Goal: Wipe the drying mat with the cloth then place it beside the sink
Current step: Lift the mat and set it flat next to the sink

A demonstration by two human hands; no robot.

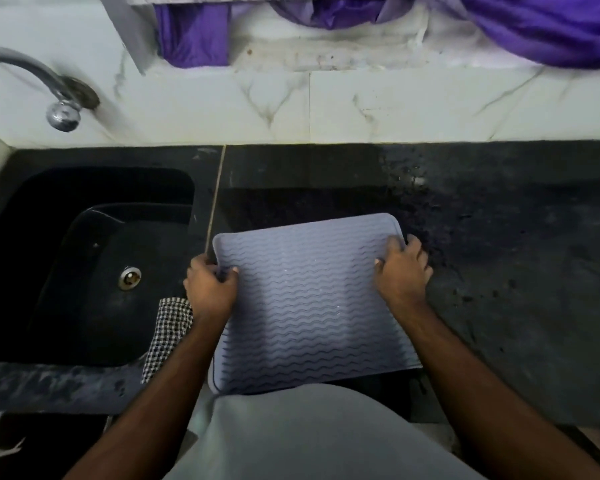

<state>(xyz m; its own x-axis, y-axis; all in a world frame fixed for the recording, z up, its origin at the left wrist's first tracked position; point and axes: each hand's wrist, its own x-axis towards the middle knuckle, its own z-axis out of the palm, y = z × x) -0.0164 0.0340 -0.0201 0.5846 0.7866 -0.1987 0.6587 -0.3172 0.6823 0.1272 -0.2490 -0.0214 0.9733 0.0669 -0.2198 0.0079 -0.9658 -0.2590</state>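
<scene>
Hands on the mat, both of them. Left hand [211, 287] pinches the left edge near the far corner, thumb on top, fingers curled underneath. Right hand [403, 270] clamps the right edge near its far corner, thumb on the ribbed face, fingers wrapped round the rim. So each grip is closed on the mat [309, 303], one per side.

Mat itself: grey-lilac, wavy ridges across it, rounded corners, far edge raised a little and tilted toward the wall. It sits over the dark surface [499, 271] just right of the sink [94, 265], its near edge overhanging toward the person's grey shirt [309, 438].

Cloth [168, 336], black-and-white check, lies draped over the sink's near right corner, just beside the left wrist and partly hidden by that forearm.

Further out: drain [130, 278] in the sink floor, tap [54, 95] curving from the marbled wall at upper left, water droplets speckling the surface to the right, purple fabric [548, 26] bunched along the ledge at the top.
</scene>
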